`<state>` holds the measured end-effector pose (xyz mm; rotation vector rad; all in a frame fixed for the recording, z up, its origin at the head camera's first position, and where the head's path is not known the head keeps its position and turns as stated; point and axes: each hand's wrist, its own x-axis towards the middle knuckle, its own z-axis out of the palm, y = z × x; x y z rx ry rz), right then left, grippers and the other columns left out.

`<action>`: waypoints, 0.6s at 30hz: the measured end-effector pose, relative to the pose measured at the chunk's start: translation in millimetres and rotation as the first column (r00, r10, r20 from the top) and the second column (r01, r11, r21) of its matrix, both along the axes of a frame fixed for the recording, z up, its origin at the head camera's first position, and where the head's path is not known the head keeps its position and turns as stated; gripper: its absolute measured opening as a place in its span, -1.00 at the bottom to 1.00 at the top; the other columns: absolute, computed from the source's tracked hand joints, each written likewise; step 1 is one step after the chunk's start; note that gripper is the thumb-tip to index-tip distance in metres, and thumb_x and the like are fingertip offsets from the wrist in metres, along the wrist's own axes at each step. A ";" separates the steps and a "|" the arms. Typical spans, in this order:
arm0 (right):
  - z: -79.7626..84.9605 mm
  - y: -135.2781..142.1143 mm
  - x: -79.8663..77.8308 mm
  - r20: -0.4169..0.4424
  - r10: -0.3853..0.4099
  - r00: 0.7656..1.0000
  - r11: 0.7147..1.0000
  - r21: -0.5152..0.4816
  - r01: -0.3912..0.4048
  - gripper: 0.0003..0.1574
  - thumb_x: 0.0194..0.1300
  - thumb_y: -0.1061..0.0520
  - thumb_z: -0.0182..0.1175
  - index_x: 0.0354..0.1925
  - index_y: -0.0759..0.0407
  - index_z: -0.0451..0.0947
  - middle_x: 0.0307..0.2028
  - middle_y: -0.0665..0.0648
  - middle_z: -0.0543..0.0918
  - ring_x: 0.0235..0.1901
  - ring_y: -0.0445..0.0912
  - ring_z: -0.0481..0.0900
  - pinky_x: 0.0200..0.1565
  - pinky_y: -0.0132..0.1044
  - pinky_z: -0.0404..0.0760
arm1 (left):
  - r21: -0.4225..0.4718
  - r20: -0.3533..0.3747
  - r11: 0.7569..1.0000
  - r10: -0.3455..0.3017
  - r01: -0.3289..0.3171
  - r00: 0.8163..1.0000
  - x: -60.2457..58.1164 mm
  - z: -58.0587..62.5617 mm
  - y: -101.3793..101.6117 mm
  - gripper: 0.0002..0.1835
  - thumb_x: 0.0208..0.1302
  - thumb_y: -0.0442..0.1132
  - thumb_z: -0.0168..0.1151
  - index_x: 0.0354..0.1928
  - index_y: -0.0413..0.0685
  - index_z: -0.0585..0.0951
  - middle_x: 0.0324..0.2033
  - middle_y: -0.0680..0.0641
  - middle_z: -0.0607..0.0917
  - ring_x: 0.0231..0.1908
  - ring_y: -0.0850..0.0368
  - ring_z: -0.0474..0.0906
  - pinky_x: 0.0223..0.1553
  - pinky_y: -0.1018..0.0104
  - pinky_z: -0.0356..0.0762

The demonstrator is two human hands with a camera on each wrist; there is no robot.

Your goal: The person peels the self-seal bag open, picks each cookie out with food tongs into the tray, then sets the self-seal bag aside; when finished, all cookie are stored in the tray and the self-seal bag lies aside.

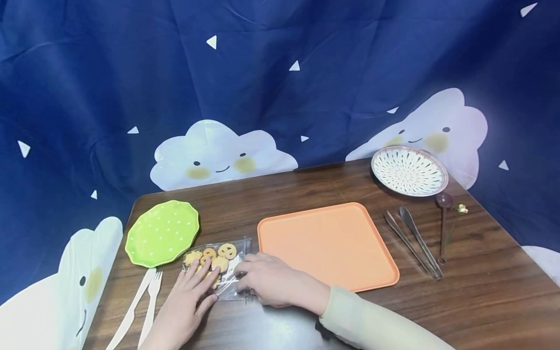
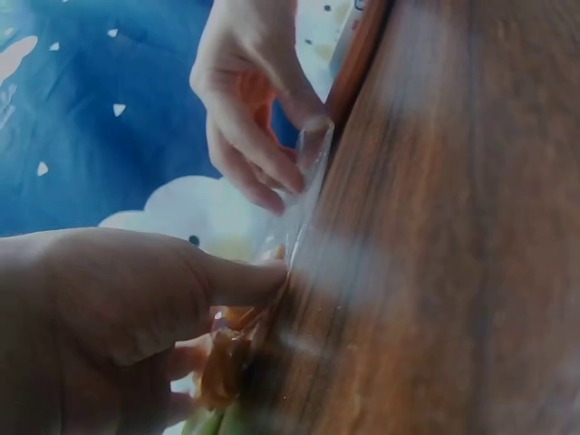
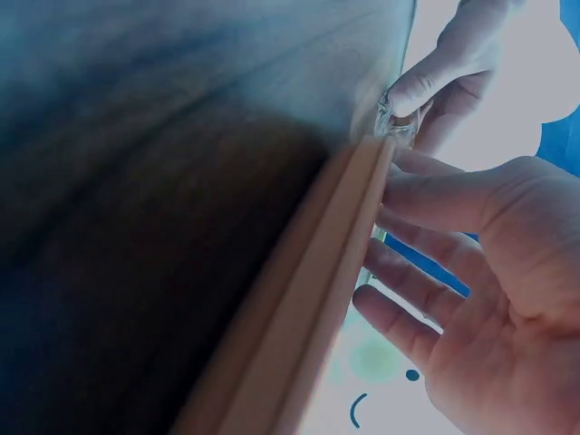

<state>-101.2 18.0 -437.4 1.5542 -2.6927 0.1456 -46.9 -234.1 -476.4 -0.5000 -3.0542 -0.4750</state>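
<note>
The left hand lies with fingers spread over the clear bag of cookies; the right hand appears to pinch the bag's three-o'clock edge, though the left wrist view is blurred. The bag rests on the worktop, green plate at its ten o'clock, orange tray at three.

From the far side, we have a strip of bare counter between the green plate and the orange tray, down to the cookie bag. On its left, the left fingers block us, with the white knife and fork beyond. On its right, the right fingers stand in our way. Near us, open wood lies between the forearms. Only a slim lane separates tray and tongs.
</note>
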 end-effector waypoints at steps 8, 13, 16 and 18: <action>-4.1 -5.3 -5.5 -0.013 0.034 0.999 0.999 -0.016 -0.034 -0.77 0.22 -0.02 0.38 -0.16 -0.39 0.74 0.00 -0.17 0.65 -0.01 -0.26 0.54 -0.07 -0.41 0.54 | 0.022 -0.003 1.000 0.004 -0.004 1.000 0.8 0.6 -1.4 -0.33 0.29 -0.04 0.38 0.44 0.27 0.43 0.53 0.00 0.33 0.56 -0.23 0.15 0.50 -0.36 0.12; -9.5 -10.3 -10.3 -0.024 0.042 0.999 0.998 -0.043 -0.043 -0.89 0.13 -0.04 0.43 -0.37 -0.35 0.72 -0.21 -0.21 0.58 -0.15 -0.28 0.49 -0.19 -0.47 0.44 | 0.024 -0.008 1.000 0.006 -0.005 1.000 1.1 1.5 -1.3 -0.33 0.28 -0.06 0.39 0.43 0.26 0.44 0.52 -0.02 0.35 0.55 -0.23 0.18 0.50 -0.35 0.13; -8.8 -11.7 -11.2 -0.025 0.040 0.999 0.998 -0.044 -0.041 -0.86 0.05 0.00 0.46 -0.45 -0.32 0.70 -0.26 -0.22 0.55 -0.17 -0.29 0.47 -0.19 -0.48 0.44 | 0.024 -0.013 1.000 0.009 -0.009 1.000 1.5 0.3 -2.1 -0.32 0.26 -0.06 0.40 0.43 0.27 0.44 0.52 -0.02 0.36 0.55 -0.22 0.19 0.50 -0.32 0.14; -6.7 -11.6 -10.9 -0.022 0.037 0.999 0.998 -0.042 -0.037 -0.85 0.04 0.01 0.46 -0.47 -0.31 0.70 -0.25 -0.23 0.55 -0.15 -0.30 0.48 -0.16 -0.48 0.47 | 0.026 -0.021 1.000 0.010 -0.010 1.000 1.9 -1.0 -3.0 -0.31 0.24 -0.07 0.41 0.42 0.27 0.45 0.51 -0.02 0.38 0.55 -0.22 0.20 0.49 -0.31 0.15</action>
